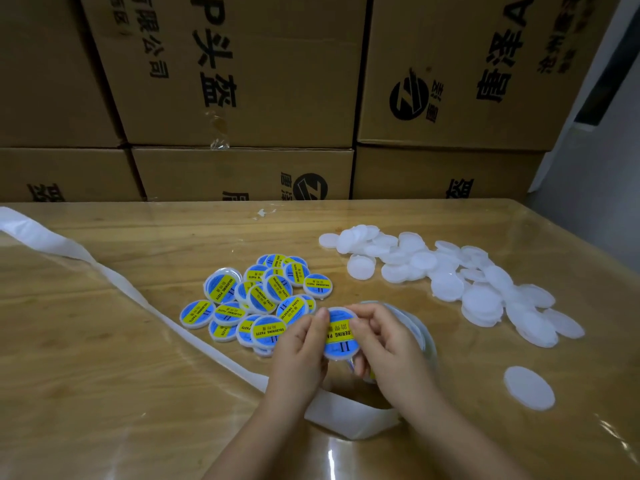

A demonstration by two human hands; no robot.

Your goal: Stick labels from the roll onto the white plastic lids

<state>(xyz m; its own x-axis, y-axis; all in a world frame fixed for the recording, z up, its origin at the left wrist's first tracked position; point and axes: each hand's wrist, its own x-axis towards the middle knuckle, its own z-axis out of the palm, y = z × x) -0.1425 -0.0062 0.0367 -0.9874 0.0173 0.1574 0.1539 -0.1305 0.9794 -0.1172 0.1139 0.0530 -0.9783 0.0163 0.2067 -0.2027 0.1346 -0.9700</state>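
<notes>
Running from the far left edge of the glossy wooden desk point(104, 393) toward the near centre, the spent white backing strip point(121, 289) lies flat and ends just beside the wrists. Right of the strip sits the heap of finished round lids with blue-and-yellow labels point(256, 299), overlapping one another.

Just beside that heap, the left grip point(301, 351) pinches the left rim of one round white plastic lid carrying a blue-and-yellow label point(341, 332), thumb tip at its upper edge. The right grip point(388, 344) grasps the opposite rim, fingers curled over the label's right side. The lid is held above the desk, label face up.

Beneath the right grip, the pale label roll point(420, 336) is partly hidden; the remaining stock cannot be judged. Further right lies the scattered pile of bare white plastic lids point(450, 271), and one bare white lid point(529, 388) lies apart, near the right edge.

Step in hand, as judged: seating the label on the held lid. The next move calls for releasing this lid onto the finished heap, taking a bare lid, and peeling a fresh label from the roll.
</notes>
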